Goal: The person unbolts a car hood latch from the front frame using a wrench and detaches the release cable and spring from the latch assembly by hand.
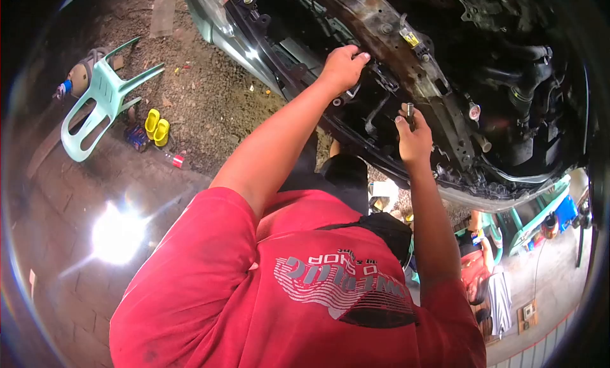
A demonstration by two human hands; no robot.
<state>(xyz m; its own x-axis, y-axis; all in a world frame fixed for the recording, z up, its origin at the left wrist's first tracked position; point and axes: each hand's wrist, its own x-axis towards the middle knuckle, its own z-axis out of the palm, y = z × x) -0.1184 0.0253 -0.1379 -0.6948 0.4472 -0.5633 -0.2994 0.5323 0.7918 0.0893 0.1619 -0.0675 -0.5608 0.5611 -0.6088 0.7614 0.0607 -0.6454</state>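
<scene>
The front of a car with its radiator support [397, 34] bare stretches before me. My left hand [343, 68] rests at the inner edge of this support, above the latch area. Its fingers are bent together, and what lies under them is hidden. Lower and to the right, my right hand [415, 136] is closed around a short metal socket [410, 111], which points up between thumb and fingers. A dark metal bracket [379, 114] lies between the two hands inside the opening. A radiator cap [474, 111] is right of my right hand.
On the gravel at left are a pale green plastic chair [95, 111], yellow clogs [156, 128] and a red-capped bottle [176, 160]. The bumper edge [254, 60] runs along the car front. Another person in red [478, 266] is at lower right.
</scene>
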